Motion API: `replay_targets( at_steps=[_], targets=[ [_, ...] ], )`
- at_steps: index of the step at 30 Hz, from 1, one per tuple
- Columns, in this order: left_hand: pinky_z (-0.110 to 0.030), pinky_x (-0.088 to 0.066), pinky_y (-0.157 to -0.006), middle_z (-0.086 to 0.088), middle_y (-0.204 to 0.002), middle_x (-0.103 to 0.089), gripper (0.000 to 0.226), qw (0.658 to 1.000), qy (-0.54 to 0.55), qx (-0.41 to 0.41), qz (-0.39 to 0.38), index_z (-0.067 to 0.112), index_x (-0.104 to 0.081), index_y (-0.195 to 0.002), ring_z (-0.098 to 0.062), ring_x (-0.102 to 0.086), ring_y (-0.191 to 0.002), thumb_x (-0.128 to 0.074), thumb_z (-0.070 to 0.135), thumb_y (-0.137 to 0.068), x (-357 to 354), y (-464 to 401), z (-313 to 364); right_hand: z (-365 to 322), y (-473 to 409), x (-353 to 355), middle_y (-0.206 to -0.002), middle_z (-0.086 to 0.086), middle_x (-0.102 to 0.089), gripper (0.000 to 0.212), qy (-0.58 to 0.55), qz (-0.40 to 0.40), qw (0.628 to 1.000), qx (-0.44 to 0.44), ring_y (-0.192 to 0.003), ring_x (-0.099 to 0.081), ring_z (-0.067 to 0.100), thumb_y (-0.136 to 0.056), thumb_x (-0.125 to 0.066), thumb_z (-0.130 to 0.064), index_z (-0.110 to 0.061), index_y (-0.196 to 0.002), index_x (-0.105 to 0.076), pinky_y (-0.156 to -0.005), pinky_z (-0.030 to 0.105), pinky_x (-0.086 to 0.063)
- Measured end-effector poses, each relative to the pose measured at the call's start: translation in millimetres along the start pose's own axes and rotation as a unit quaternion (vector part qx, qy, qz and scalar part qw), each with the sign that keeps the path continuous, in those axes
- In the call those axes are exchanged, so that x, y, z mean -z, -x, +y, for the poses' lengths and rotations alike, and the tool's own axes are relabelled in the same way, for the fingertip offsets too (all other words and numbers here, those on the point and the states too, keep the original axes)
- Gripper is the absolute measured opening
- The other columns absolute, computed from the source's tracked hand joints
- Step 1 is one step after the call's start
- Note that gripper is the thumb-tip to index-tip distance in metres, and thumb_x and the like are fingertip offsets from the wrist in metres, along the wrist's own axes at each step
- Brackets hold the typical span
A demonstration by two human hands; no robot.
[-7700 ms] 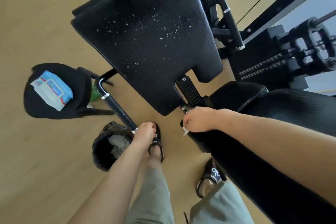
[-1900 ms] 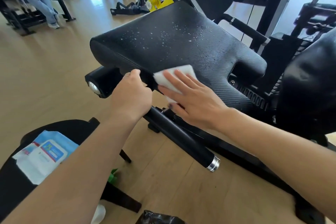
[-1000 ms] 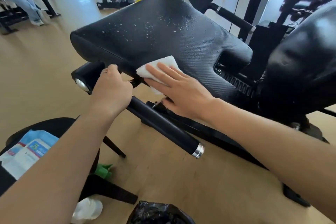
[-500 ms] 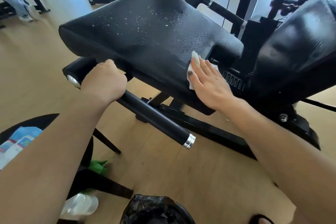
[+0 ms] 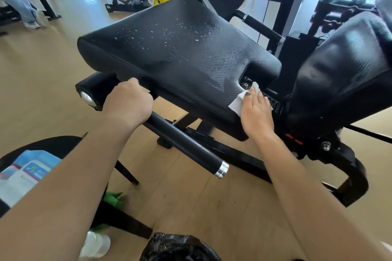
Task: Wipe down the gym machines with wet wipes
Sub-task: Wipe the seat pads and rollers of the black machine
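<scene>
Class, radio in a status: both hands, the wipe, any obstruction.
Left hand grips the black handle bar. Right hand presses wet wipe flat on seat pad edge. Nothing in the way.

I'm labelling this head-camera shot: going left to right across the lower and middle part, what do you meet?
Pack of wipes → left hand on the roller → chrome-tipped handle bar → right hand pressing the white wipe → black back pad.
</scene>
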State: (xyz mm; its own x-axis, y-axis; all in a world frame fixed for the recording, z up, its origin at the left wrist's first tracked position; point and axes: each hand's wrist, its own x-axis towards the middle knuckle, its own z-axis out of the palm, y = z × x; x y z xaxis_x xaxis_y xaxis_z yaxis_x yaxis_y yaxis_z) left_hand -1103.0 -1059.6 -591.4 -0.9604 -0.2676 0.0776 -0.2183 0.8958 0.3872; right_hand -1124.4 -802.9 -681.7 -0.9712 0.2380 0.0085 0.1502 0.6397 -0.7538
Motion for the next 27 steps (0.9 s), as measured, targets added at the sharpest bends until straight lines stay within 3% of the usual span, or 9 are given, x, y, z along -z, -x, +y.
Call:
replay_targets(
  at_steps=[5, 9, 12, 15, 19, 21, 23, 24, 27],
  targets=[
    [-0.041, -0.046, -0.086, -0.014, -0.125, -0.061, 0.039, 1.000, 0.023, -0.006, 0.006, 0.012, -0.050, -0.139, -0.029, -0.054, -0.102, -0.042, 0.018, -0.101, -4.2, 0.0, -2.0, 10.9, 56.6, -19.8, -0.171, -0.009, 0.006, 0.059, 0.117, 0.009, 0.988, 0.102, -0.157, 0.012, 0.013, -0.108, -0.004, -0.044, -0.025, -0.164, -0.002, -0.128, 0.039, 0.006],
    [-0.040, -0.045, -0.096, -0.005, -0.142, -0.056, 0.051, 0.999, 0.045, -0.008, 0.003, 0.023, -0.043, -0.150, -0.030, -0.053, -0.124, -0.040, 0.017, -0.100, -5.9, 0.2, -5.0, 4.9, 61.7, -31.8, -0.172, -0.004, -0.003, 0.060, 0.258, 0.006, 0.925, 0.278, -0.159, 0.003, 0.019, -0.108, -0.004, -0.044, -0.023, -0.164, -0.005, -0.129, 0.045, -0.002],
    [-0.036, -0.044, -0.090, -0.003, -0.143, -0.054, 0.052, 0.997, 0.071, 0.003, 0.012, 0.025, -0.040, -0.152, -0.027, -0.053, -0.123, -0.040, 0.017, -0.100, -7.1, -2.6, -6.2, -25.4, 29.6, -34.0, -0.173, -0.004, 0.000, 0.059, 0.325, -0.047, 0.848, 0.416, -0.159, 0.004, 0.021, -0.109, -0.012, -0.042, -0.024, -0.165, -0.009, -0.129, 0.048, -0.007],
    [-0.035, -0.045, -0.084, -0.005, -0.138, -0.053, 0.055, 0.991, 0.117, 0.044, 0.049, 0.020, -0.032, -0.151, -0.021, -0.053, -0.109, -0.044, 0.017, -0.099, -11.9, -2.9, -4.8, -67.6, -8.9, -40.6, -0.173, 0.000, -0.002, 0.060, 0.387, -0.070, 0.752, 0.529, -0.158, -0.005, 0.027, -0.107, -0.015, -0.041, -0.023, -0.164, -0.017, -0.128, 0.048, -0.012],
    [-0.043, -0.056, -0.087, -0.006, -0.133, -0.055, 0.055, 0.970, 0.186, 0.075, 0.138, 0.017, -0.027, -0.148, -0.021, -0.063, -0.105, -0.050, 0.020, -0.098, -19.9, 1.6, -3.6, -140.1, -40.0, -64.9, -0.172, 0.003, -0.005, 0.070, 0.448, -0.077, 0.640, 0.619, -0.158, -0.002, 0.034, -0.101, -0.001, -0.040, -0.016, -0.163, -0.024, -0.128, 0.049, -0.009],
    [-0.026, -0.051, -0.072, 0.006, -0.117, -0.052, 0.049, 0.963, 0.210, 0.091, 0.141, 0.017, -0.028, -0.144, -0.005, -0.056, -0.083, -0.049, 0.019, -0.100, -17.8, 3.2, 0.1, -181.4, -47.9, -80.4, -0.172, 0.006, 0.000, 0.074, 0.489, -0.089, 0.583, 0.643, -0.157, 0.006, 0.039, -0.097, 0.002, -0.037, -0.015, -0.161, -0.028, -0.127, 0.052, -0.008],
    [-0.020, -0.038, -0.062, 0.015, -0.104, -0.040, 0.047, 0.965, 0.203, 0.122, 0.114, 0.017, -0.028, -0.142, 0.002, -0.043, -0.071, -0.048, 0.017, -0.100, -15.3, 5.0, 4.5, -208.7, -57.8, -85.3, -0.172, 0.006, 0.002, 0.063, 0.511, -0.098, 0.540, 0.662, -0.156, 0.010, 0.040, -0.104, -0.012, -0.036, -0.018, -0.158, -0.037, -0.127, 0.053, -0.008],
    [-0.023, -0.037, -0.063, 0.015, -0.102, -0.040, 0.047, 0.968, 0.192, 0.129, 0.102, 0.017, -0.029, -0.142, 0.000, -0.044, -0.071, -0.048, 0.016, -0.099, -14.1, 5.4, 5.8, -212.6, -64.5, -82.5, -0.172, 0.006, 0.001, 0.059, 0.498, -0.108, 0.540, 0.670, -0.156, 0.009, 0.039, -0.106, -0.015, -0.036, -0.018, -0.158, -0.037, -0.127, 0.052, -0.008],
    [-0.033, -0.041, -0.071, 0.006, -0.112, -0.047, 0.046, 0.975, 0.149, 0.148, 0.067, 0.014, -0.032, -0.141, -0.015, -0.053, -0.087, -0.047, 0.023, -0.099, -8.2, 4.2, 7.2, -193.2, -70.8, -62.7, -0.172, 0.004, -0.006, 0.064, 0.416, -0.156, 0.611, 0.655, -0.158, 0.000, 0.033, -0.106, -0.005, -0.037, -0.015, -0.161, -0.027, -0.128, 0.046, -0.011]
  ],
)
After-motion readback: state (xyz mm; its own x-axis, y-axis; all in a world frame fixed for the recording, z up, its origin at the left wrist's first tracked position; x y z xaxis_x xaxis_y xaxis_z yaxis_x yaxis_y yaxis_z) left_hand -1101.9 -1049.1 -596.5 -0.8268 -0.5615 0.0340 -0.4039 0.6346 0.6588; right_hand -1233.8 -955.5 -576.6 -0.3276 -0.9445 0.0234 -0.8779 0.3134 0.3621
